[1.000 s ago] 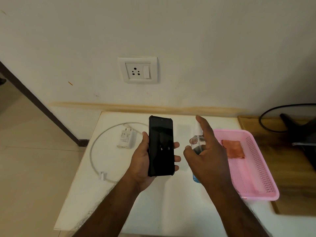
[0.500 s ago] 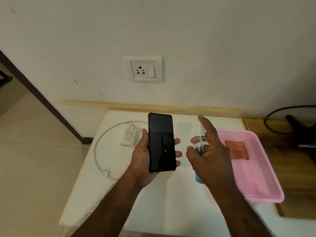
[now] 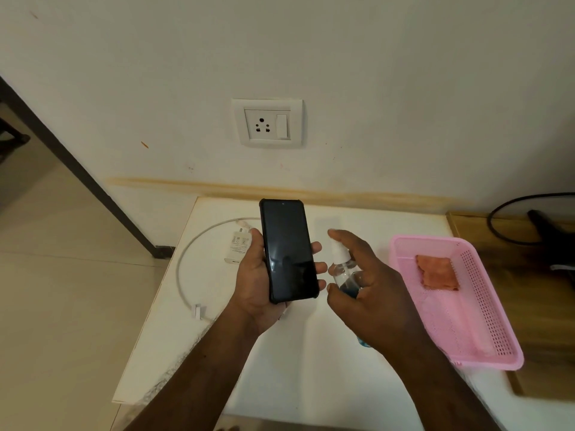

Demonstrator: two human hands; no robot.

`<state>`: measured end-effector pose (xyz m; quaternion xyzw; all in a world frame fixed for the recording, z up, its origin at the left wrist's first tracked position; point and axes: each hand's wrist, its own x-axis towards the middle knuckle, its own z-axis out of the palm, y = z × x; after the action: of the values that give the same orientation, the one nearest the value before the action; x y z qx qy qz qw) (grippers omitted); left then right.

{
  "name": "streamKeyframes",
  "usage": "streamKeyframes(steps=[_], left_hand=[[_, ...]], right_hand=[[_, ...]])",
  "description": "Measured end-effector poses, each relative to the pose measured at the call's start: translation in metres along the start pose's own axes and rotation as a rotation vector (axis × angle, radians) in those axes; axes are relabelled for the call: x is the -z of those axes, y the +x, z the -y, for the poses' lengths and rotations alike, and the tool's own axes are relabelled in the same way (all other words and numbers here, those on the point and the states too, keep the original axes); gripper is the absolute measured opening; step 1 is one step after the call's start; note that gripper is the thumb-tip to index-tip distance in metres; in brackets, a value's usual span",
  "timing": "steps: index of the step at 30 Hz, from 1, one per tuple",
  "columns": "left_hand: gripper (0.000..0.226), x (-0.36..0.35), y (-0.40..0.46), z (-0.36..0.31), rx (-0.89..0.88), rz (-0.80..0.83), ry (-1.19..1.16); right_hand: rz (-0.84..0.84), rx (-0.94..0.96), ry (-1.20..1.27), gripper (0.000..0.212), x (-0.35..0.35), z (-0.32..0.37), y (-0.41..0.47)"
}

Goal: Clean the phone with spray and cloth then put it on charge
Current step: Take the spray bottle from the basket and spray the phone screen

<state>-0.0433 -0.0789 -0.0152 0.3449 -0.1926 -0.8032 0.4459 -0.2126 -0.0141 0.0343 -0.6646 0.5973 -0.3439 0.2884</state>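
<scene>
One phone (image 3: pixel 287 250), one spray bottle (image 3: pixel 343 275), one cloth (image 3: pixel 437 272), one basket (image 3: pixel 497 306), one charger (image 3: pixel 238 246), two hands.

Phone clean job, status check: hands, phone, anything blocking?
Left hand grips phone, screen up. Right hand holds spray bottle, forefinger on nozzle. Cloth waits in pink basket. Nothing blocking.

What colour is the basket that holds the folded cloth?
Pink. The basket shows best in the head view, the only one, with an orange cloth inside.

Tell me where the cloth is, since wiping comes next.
In the head view, the orange cloth lies inside the pink basket on the right of the table, just beyond the right hand holding the spray bottle.
</scene>
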Motion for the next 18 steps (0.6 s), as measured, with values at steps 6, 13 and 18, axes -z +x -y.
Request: streamKeyframes(steps=[6,13,18], left_hand=[[0.081,-0.001,-0.002,-0.003,0.007,-0.024,-0.025],[0.084,0.002,-0.004,-0.008,-0.009,0.013,-0.042],[0.084,0.002,-0.002,-0.008,-0.008,0.007,-0.056]], right_hand=[[-0.042,-0.002,-0.041,0.084,0.001,-0.009,0.001],[-0.078,0.024,-0.096,0.08,0.001,-0.014,0.0],[-0.095,0.016,-0.131,0.082,0.003,-0.02,0.0]])
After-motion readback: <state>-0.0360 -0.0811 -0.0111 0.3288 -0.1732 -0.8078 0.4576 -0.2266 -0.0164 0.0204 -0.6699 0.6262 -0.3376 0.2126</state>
